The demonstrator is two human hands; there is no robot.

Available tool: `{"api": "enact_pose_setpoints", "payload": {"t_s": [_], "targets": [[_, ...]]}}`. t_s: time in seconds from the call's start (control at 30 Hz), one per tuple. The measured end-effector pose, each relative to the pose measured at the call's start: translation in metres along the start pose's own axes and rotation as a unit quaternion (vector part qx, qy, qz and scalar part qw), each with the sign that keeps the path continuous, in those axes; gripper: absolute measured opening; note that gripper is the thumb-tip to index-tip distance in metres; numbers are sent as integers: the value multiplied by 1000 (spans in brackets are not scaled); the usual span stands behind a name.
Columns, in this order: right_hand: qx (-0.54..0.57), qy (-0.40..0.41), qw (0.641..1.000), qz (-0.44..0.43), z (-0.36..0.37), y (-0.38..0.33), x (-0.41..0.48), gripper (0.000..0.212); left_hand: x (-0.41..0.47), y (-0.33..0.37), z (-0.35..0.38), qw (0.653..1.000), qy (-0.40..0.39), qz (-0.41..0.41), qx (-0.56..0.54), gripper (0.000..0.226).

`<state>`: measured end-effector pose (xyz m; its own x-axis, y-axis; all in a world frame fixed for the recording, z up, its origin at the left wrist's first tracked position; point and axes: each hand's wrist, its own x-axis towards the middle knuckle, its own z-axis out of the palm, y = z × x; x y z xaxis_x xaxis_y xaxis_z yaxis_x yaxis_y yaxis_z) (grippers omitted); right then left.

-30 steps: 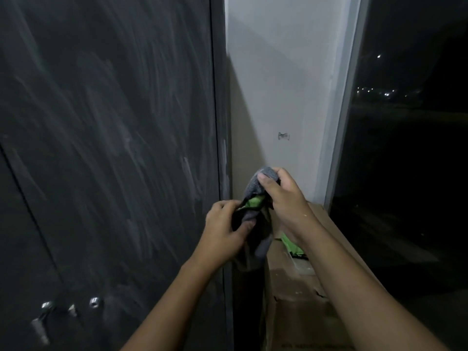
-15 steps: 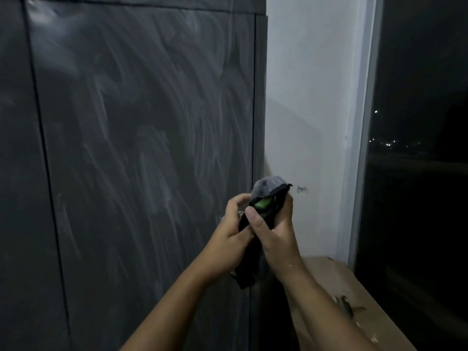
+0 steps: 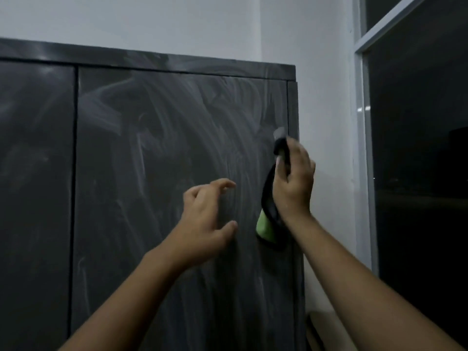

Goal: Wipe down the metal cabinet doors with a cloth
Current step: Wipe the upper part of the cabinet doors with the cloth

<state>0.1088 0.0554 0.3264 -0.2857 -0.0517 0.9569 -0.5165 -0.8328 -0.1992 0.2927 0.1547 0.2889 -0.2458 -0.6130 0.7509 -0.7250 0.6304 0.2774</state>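
A dark grey metal cabinet fills the left and middle. Its right door (image 3: 164, 160) is covered with pale smeared wipe streaks, and the left door (image 3: 35, 173) is dimmer. My right hand (image 3: 293, 183) grips a dark cloth with a green patch (image 3: 266, 219) up near the right door's right edge; the cloth hangs down below my wrist. My left hand (image 3: 205, 221) hovers in front of the right door with fingers spread and curled, holding nothing.
A white wall (image 3: 326, 122) stands right of the cabinet. Further right is a window frame (image 3: 364, 148) with dark glass (image 3: 417, 173). A brown cardboard box corner (image 3: 319, 325) shows low beside the cabinet.
Both hands held the cloth together low by the cabinet's edge. Now my left hand has let go and opened, my right hand has lifted the cloth higher, and the view has tilted up.
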Motion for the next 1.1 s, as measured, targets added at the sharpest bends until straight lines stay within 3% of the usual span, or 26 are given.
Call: {"api": "enact_pose_setpoints", "payload": {"t_s": [0.07,0.17,0.33,0.43,0.6,0.77,0.83,0.87,0.93,0.97,1.03,1.1], "targets": [[-52,15,997,-61,15,-1,41,38,11,-11,-24,998,23,15,49,64],[-85,21,992,-89,33,-14,92,42,26,-17,-52,992,69,29,101,65],[-167,-116,970,-135,62,-27,114,52,54,-25,-80,976,88,16,196,68],[-134,-152,961,-189,61,-22,106,52,69,-34,-91,970,88,4,225,67],[-102,-242,879,-398,53,2,94,31,74,-38,-88,942,118,15,315,67],[-90,-322,824,-457,38,12,93,30,77,-42,-85,928,134,21,346,58],[-74,-262,847,-456,34,10,105,29,79,-41,-87,925,137,29,353,58],[-62,-199,881,-425,34,8,114,30,81,-41,-88,920,136,37,367,58],[-58,-68,954,-288,36,0,135,37,83,-43,-88,907,131,48,398,61],[-62,-31,973,-220,39,-4,145,41,83,-44,-88,902,126,48,409,63],[-77,-23,984,-156,54,-8,158,42,84,-45,-88,898,123,46,421,64],[-104,-41,981,-156,71,-14,160,42,84,-47,-87,896,125,54,422,64]]}}
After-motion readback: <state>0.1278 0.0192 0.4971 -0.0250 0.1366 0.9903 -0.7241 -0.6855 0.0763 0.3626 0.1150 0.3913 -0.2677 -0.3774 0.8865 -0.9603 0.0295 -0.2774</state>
